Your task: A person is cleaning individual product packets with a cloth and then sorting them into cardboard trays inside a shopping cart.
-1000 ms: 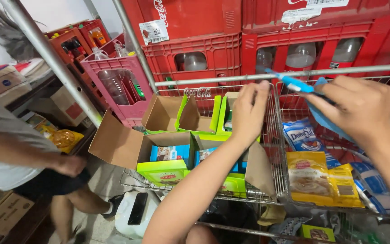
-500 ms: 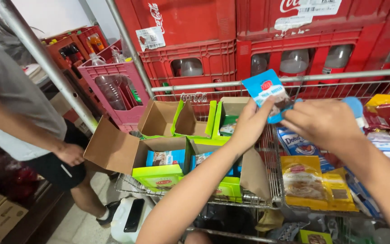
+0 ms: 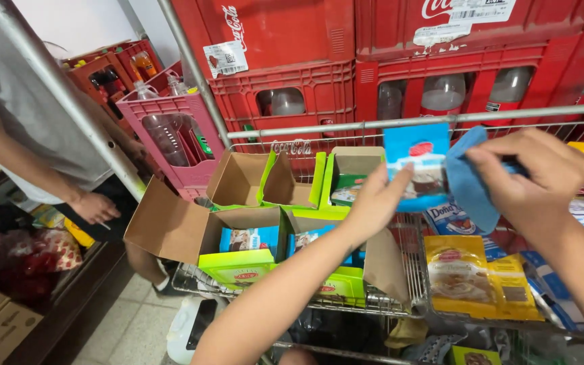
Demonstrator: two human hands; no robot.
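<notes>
While a second ago the left hand (image 3: 373, 203) rested on the wire rack edge and the right hand (image 3: 528, 179) held a blue cloth (image 3: 471, 179) off to the right, now raised together at chest height over the wire shelf (image 3: 400, 304). Between them, a small blue snack packet with a red oval mark (image 3: 419, 165), absent from the earliest view and lifted up half a second ago. Judged from this: packet picked out of the stock and being wiped.

Left hand's fingers and thumb closed on the packet's lower left edge, holding it upright. Right hand clenched around the blue cloth, pressed against the packet's right side, touching it.

Below the hands, open cardboard boxes with bright green flaps (image 3: 272, 209), more blue packets inside. To the right, yellow pouches (image 3: 471, 274) lying flat on the wire shelf. Behind, stacked red plastic bottle crates (image 3: 346, 74) and a pink crate with clear bottles (image 3: 170, 135). At far left, another person in a grey shirt (image 3: 28, 122), one hand (image 3: 92, 206) hanging loose, well apart from the packet.
</notes>
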